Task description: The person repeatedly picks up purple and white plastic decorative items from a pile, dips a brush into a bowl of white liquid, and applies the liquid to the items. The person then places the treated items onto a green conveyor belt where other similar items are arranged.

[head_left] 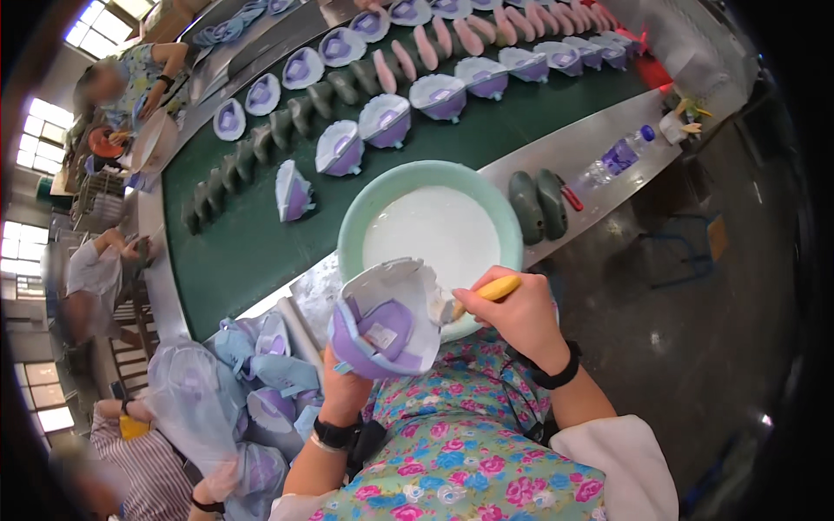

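My left hand (345, 387) grips a purple and light-blue shoe upper (372, 340) from below, its open underside tilted up with a white rim. Closed around the yellow handle of a brush (499, 287) is my right hand (523, 319). The brush's whitened bristles are against the upper's right edge, or very close to it. Just beyond both hands stands a pale green basin (354, 227) of white liquid (434, 224). The fingers of my left hand are partly hidden behind the upper.
On the green conveyor belt (261, 252) lie rows of shoe uppers (385, 120), green lasts (280, 130) and pink lasts (426, 48). Two dark green lasts (539, 206) and a water bottle (618, 158) occupy the metal ledge. Bagged uppers (200, 391) are piled at left; other people work beyond.
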The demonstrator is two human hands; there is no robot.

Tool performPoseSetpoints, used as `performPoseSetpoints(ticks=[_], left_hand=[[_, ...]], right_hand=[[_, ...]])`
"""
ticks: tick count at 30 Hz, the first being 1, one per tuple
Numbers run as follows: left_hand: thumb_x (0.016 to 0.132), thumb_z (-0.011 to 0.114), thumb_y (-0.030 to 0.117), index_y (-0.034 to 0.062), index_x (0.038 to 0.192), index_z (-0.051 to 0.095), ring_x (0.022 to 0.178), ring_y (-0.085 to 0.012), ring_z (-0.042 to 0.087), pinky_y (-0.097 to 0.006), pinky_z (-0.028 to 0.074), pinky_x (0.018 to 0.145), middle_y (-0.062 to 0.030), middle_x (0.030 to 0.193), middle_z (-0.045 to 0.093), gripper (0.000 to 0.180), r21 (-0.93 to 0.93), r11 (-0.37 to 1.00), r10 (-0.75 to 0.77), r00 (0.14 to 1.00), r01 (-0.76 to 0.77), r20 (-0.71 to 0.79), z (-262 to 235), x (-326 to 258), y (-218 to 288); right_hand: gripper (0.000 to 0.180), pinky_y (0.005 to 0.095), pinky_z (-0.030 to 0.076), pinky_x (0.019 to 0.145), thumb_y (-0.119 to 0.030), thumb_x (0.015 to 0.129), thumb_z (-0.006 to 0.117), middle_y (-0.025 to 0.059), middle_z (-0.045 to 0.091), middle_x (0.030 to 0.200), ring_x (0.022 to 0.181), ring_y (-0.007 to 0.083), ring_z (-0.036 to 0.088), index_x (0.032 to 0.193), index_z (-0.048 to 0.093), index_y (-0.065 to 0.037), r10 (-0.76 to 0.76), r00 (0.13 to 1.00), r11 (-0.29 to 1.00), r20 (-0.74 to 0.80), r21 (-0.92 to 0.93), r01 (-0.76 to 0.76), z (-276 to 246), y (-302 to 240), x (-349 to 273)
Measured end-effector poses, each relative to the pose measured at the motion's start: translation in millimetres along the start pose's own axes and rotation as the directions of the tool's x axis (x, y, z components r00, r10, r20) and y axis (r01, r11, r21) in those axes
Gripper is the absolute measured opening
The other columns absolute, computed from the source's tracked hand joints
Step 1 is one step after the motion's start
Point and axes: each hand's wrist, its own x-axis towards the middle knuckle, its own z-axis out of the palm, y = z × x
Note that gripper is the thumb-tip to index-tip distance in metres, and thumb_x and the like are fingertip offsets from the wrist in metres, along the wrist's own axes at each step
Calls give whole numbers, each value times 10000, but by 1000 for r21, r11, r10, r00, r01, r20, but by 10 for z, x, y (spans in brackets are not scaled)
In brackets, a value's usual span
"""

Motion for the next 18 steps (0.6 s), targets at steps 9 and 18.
performPoseSetpoints(ticks=[9,18], left_hand=[[945,585,-25,60,1408,446,1141,-160,590,-343,493,985,-47,1278,590,491,165,965,202,979,-204,27,-187,59,-49],[996,468,349,30,1331,530,1196,-316,594,-478,474,1035,-157,1291,605,467,-424,882,-258,964,208,-65,-156,222,-14]], right_hand=[[210,228,460,544,-174,829,799,27,661,650,596,47,585,805,699,9,38,986,982,164,178,-67,22,-216,-126],[79,214,510,696,-12,824,763,48,716,842,764,70,643,890,727,9,-138,990,988,-26,68,139,-216,-306,114]])
